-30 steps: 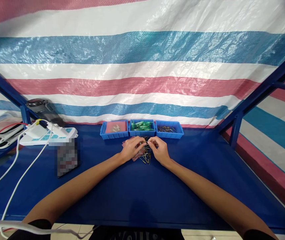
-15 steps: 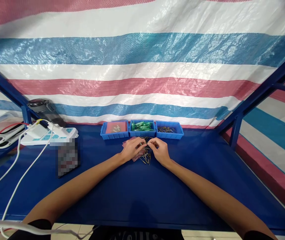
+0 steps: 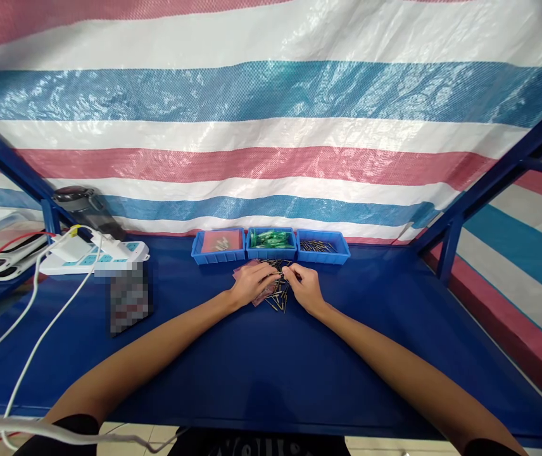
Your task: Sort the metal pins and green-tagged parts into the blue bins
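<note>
My left hand (image 3: 251,282) and my right hand (image 3: 303,285) meet fingertip to fingertip over a small pile of thin metal pins (image 3: 278,297) on the blue table (image 3: 261,367). Both hands are closed in a pinch on a small pin-like part between them, too small to make out clearly. A pink plastic bag (image 3: 259,296) lies partly under my left hand. Just behind the hands stand three small blue trays: the left tray (image 3: 218,246) with a pink lining, the middle tray (image 3: 271,243) with green parts, the right tray (image 3: 323,246) with dark pins.
A white power strip (image 3: 93,256) with white cables (image 3: 38,335) lies at the left, a blurred dark object (image 3: 127,297) in front of it. A dark bottle (image 3: 85,206) leans at the back left. Blue frame posts (image 3: 449,253) stand at both sides, a striped tarp behind.
The two hands have drawn slightly closer together and lowered a little towards the pin pile. Nothing else has moved.
</note>
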`<action>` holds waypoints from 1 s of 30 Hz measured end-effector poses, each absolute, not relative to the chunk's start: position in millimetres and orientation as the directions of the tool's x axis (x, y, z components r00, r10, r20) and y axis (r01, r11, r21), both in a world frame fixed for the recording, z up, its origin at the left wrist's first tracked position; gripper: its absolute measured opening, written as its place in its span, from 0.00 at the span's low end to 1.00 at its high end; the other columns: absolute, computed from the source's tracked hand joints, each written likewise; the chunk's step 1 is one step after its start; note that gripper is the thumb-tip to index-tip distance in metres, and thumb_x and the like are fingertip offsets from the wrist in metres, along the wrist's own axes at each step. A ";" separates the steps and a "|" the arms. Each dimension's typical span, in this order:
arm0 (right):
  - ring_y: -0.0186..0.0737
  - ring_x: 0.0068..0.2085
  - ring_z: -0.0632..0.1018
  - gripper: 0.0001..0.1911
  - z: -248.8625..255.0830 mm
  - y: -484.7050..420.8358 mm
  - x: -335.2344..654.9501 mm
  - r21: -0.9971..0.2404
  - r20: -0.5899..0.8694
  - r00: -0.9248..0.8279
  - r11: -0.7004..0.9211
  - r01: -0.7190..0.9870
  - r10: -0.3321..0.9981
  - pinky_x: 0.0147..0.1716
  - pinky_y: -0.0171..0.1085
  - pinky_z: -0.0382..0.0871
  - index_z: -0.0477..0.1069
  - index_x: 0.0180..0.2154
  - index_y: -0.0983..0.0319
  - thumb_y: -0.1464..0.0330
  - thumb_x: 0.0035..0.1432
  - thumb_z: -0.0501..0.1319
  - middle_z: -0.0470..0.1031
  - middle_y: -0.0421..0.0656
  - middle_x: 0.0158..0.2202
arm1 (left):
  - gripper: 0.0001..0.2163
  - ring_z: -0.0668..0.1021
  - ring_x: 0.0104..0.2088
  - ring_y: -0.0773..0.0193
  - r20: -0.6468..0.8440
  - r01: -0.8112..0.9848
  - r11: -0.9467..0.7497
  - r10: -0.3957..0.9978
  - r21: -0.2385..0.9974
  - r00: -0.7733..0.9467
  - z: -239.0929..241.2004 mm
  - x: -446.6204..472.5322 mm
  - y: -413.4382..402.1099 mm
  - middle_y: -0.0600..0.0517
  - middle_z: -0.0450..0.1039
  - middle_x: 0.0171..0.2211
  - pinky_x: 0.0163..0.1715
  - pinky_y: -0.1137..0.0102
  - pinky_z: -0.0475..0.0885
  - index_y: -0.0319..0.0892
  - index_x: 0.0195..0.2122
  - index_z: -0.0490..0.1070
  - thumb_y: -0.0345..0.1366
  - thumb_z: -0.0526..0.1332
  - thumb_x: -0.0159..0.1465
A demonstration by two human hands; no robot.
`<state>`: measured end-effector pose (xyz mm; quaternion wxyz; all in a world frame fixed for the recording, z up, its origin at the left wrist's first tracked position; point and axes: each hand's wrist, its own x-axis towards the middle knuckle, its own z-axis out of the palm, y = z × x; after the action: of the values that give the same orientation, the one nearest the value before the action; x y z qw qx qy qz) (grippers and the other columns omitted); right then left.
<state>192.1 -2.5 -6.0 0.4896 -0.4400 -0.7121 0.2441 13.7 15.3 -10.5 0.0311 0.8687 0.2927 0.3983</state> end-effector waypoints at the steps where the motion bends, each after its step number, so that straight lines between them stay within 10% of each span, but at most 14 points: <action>1: 0.29 0.21 0.60 0.21 -6.1 -2.4 192.2 -0.775 0.483 -0.133 0.493 0.396 0.865 0.22 0.31 0.54 0.61 0.19 0.62 0.59 0.61 0.53 0.56 0.35 0.17 | 0.10 0.75 0.30 0.68 0.670 0.477 -0.833 0.525 0.279 0.525 -10.5 13.7 15.1 0.51 0.74 0.29 0.32 0.74 0.68 0.39 0.36 0.71 0.38 0.53 0.67; 13: 0.28 0.19 0.57 0.26 -8.5 -2.6 191.8 -0.732 0.521 -0.157 0.534 0.424 0.839 0.21 0.32 0.52 0.53 0.15 0.62 0.59 0.63 0.51 0.52 0.35 0.15 | 0.13 0.74 0.29 0.68 0.650 0.472 -0.835 0.529 0.284 0.545 -6.8 13.9 12.5 0.51 0.73 0.28 0.32 0.74 0.68 0.39 0.36 0.71 0.39 0.50 0.68; 30: 0.33 0.26 0.67 0.12 -5.3 -5.5 192.7 -0.755 0.534 -0.180 0.561 0.339 0.826 0.28 0.33 0.62 0.66 0.29 0.61 0.63 0.63 0.52 0.67 0.40 0.27 | 0.08 0.74 0.26 0.71 0.654 0.551 -0.776 0.593 0.307 0.471 -8.6 15.3 11.5 0.53 0.75 0.30 0.29 0.76 0.67 0.40 0.37 0.69 0.39 0.54 0.66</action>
<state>192.7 -5.5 -5.3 0.4999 -0.4000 -0.7285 0.2436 15.3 11.5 -8.6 0.0264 0.8571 0.3336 0.3917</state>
